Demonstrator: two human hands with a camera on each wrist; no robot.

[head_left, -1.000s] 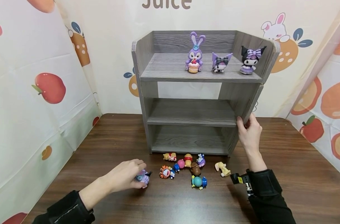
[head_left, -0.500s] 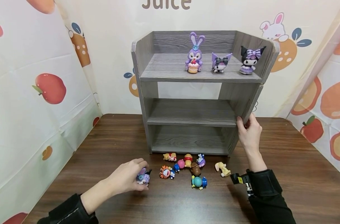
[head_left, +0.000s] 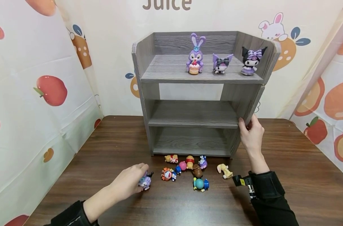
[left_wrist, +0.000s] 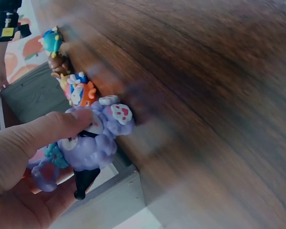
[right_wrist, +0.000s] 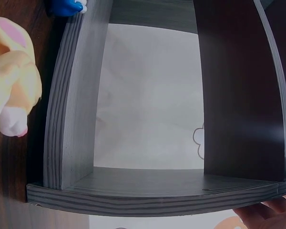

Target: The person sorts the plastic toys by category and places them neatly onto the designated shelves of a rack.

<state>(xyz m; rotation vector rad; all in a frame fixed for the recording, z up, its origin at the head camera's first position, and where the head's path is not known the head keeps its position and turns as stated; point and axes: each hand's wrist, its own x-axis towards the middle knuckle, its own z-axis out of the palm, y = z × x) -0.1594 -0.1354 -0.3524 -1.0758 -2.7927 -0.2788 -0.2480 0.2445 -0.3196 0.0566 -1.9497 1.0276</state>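
My left hand (head_left: 127, 181) pinches a small purple figurine (head_left: 145, 182) between thumb and fingers, low over the table, left of the loose toys. In the left wrist view the figurine (left_wrist: 88, 150) shows a curly lilac body, a black pointed tip and a pink-and-white paw; the thumb covers part of its face. My right hand (head_left: 251, 136) grips the right side panel of a grey wooden shelf (head_left: 194, 113), thumb in front. Only some of that hand's fingertips (right_wrist: 262, 215) appear in the right wrist view, at the panel's outer side.
On the shelf's top board stand a purple rabbit figurine (head_left: 195, 59), a small purple-eared figurine (head_left: 221, 64) and a black-eared figurine (head_left: 252, 62). Several small toys lie before the shelf, among them a Pooh-like bear (head_left: 190, 161), a turquoise-and-blue toy (head_left: 200, 184) and a cream long-eared toy (head_left: 225, 171).
My left hand has shifted slightly right with the purple figurine, which has turned a little in the fingers. My right hand stays on the shelf's side.
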